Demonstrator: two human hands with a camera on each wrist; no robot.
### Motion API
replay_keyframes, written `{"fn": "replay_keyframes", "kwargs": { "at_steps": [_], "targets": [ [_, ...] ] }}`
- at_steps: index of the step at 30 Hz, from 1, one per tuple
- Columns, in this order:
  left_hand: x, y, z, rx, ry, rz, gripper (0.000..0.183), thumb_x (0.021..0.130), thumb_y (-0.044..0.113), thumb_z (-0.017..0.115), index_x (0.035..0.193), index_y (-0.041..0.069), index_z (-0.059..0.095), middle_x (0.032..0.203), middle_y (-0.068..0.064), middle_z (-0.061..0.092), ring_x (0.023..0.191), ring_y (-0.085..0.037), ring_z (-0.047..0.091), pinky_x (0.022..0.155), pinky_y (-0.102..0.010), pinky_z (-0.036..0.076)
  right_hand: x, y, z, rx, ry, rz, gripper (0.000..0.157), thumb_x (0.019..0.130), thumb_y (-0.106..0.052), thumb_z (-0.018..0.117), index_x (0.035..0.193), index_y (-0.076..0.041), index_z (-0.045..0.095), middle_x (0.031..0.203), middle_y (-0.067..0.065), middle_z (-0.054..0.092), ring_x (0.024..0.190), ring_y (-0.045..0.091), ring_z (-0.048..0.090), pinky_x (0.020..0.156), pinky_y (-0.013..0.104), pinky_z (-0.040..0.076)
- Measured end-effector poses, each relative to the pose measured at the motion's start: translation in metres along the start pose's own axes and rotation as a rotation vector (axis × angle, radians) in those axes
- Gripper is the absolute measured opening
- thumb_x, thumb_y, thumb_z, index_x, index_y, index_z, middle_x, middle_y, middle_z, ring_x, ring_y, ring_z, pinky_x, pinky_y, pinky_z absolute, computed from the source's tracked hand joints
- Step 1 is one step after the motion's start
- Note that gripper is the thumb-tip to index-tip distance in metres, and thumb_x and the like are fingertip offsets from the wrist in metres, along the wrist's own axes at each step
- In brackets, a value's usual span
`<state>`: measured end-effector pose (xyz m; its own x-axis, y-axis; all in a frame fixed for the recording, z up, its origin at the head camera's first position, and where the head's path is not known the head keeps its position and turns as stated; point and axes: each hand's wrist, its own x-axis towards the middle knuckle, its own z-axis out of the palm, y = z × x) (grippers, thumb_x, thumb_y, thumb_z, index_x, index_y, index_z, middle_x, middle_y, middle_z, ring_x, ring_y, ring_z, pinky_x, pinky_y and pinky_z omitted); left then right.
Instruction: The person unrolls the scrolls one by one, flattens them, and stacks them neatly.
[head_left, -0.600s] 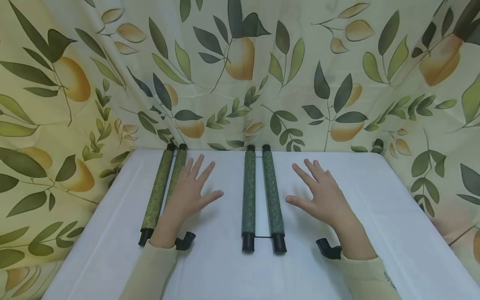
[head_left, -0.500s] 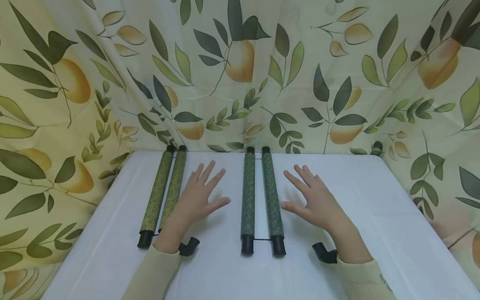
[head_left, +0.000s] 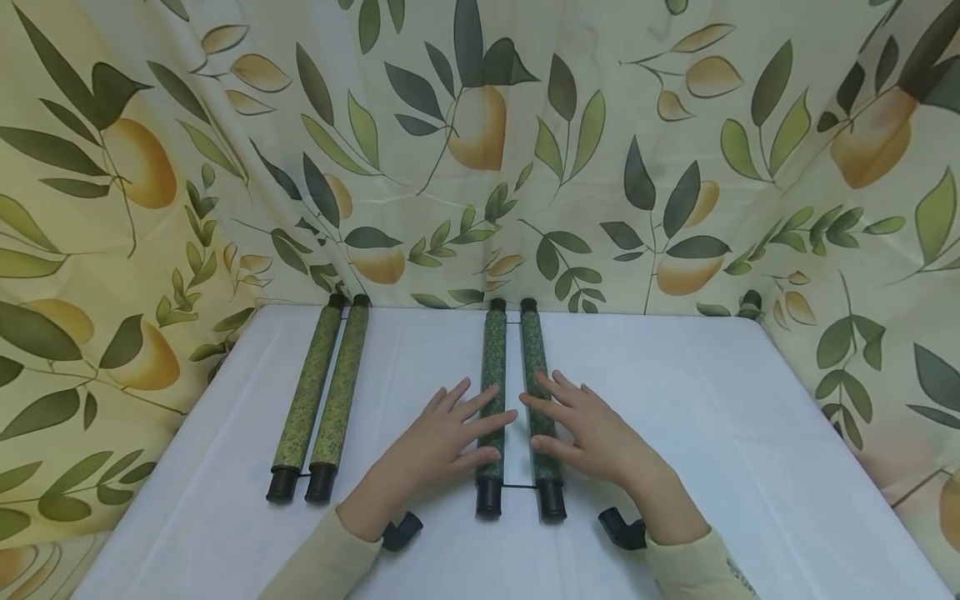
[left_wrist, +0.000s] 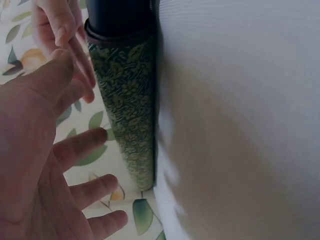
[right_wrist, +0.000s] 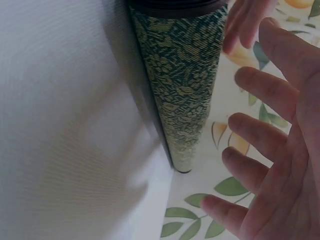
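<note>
A dark green scroll (head_left: 494,350), rolled in from both sides with black end knobs, lies lengthwise on the white table. My left hand (head_left: 438,442) hovers at its left roll, fingers spread and fingertips overlapping the roll in the head view. On the other side, my right hand (head_left: 592,429) is over the right roll (head_left: 534,350), its fingers also spread. Neither hand grips anything. In the left wrist view the patterned left roll (left_wrist: 125,100) runs past extended fingers (left_wrist: 92,192). The right wrist view has the right roll (right_wrist: 180,75) beside parted fingers (right_wrist: 250,167).
An olive-green scroll (head_left: 300,417), likewise double-rolled, lies to the left on the table (head_left: 675,375). A curtain (head_left: 420,192) printed with leaves and fruit hangs along the table's back and sides. Black wrist devices (head_left: 402,531) stick out by the cuffs.
Both hands have moved inward toward the dark green scroll, the left going right and the right going left. The olive-green scroll, partly covered before, is fully in view. The scrolls keep their places.
</note>
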<state>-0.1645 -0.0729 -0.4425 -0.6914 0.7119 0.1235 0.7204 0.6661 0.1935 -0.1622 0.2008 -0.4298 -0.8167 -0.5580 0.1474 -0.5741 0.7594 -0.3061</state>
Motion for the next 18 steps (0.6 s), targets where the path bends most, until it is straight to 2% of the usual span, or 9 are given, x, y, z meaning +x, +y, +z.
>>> {"fn": "replay_keyframes", "kwargs": {
  "at_steps": [7,13,18],
  "targets": [
    [0.0021,0.0012,0.0030,-0.001,-0.064,-0.037,0.050,0.103,0.055,0.039,0.151,0.041,0.041,0.164,0.000,0.027,0.149,-0.040,0.023,0.116,-0.062,0.023,0.0016,0.0025,0.0020,0.003,-0.053,0.014,0.045,0.095,-0.044,0.064,0.134,-0.022,0.065,0.158,0.010,0.039,0.147,0.040,0.030,0.109,0.067,0.030],
    [0.0004,-0.0019,0.0072,0.001,-0.072,-0.048,0.045,0.103,0.053,0.040,0.145,0.039,0.050,0.164,0.007,0.026,0.150,-0.039,0.023,0.114,-0.063,0.025,0.0005,0.0034,0.0053,0.007,-0.105,0.021,0.043,0.095,-0.041,0.065,0.133,-0.020,0.066,0.157,0.010,0.041,0.145,0.042,0.031,0.109,0.063,0.033],
    [-0.0010,-0.0067,0.0082,-0.013,-0.043,-0.046,0.043,0.103,0.051,0.042,0.144,0.040,0.051,0.162,0.007,0.030,0.149,-0.038,0.025,0.114,-0.063,0.025,0.0017,0.0039,0.0070,0.002,-0.079,0.012,0.039,0.094,-0.039,0.068,0.129,-0.021,0.068,0.156,0.010,0.042,0.143,0.044,0.034,0.109,0.061,0.036]
  ]
}}
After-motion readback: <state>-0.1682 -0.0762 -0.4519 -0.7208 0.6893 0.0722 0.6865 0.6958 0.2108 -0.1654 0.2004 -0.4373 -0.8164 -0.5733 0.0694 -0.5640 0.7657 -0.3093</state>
